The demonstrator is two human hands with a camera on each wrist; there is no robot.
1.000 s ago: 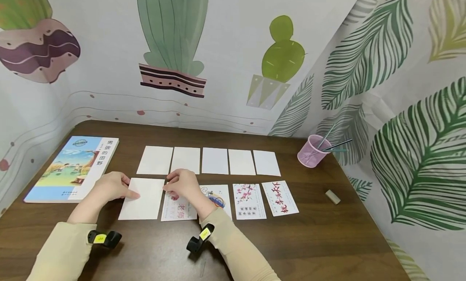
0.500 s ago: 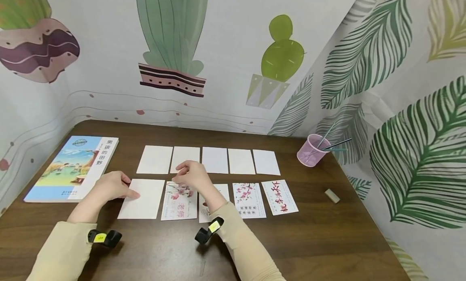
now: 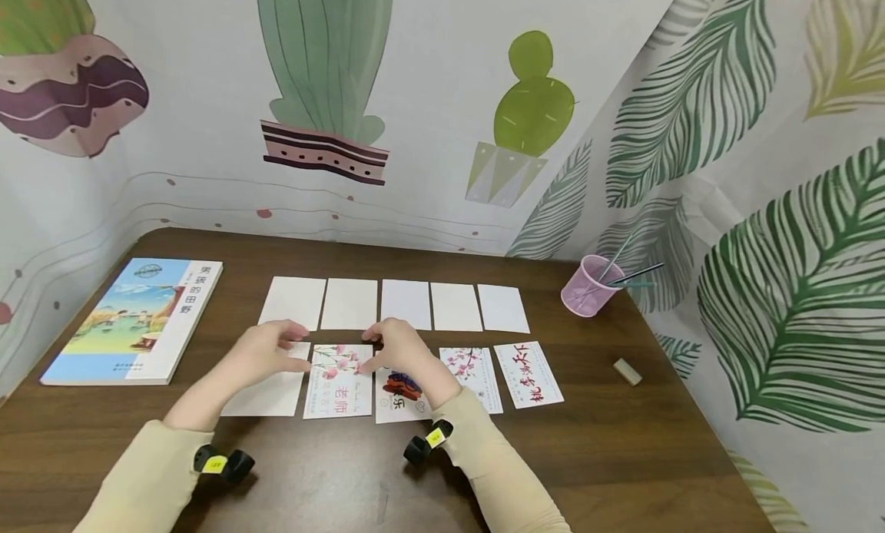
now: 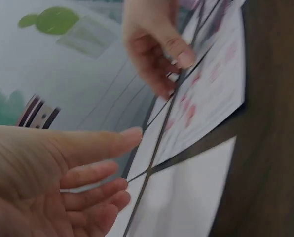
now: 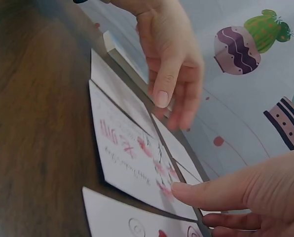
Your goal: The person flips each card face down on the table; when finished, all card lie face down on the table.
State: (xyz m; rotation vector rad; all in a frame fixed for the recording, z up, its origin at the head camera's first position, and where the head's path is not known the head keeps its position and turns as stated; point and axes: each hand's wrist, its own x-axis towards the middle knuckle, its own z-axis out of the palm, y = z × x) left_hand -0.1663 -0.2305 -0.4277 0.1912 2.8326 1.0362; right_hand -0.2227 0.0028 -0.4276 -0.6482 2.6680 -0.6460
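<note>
Blossom card (image 3: 337, 379) lies flat in near row on table (image 3: 622, 456), left hand (image 3: 266, 352) and right hand (image 3: 397, 347) flanking it with relaxed fingers, grasping nothing; judged thin, light, bendable, best pinched at an edge.

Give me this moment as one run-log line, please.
left hand: open, beside flower card | right hand: open, thumb touching flower card | table: two card rows

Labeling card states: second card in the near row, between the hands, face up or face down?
Face up. The second card shows pink blossoms and red characters. The blank card beside it shows only white. Right hand touches its edge; left hand hovers beside it.
</note>
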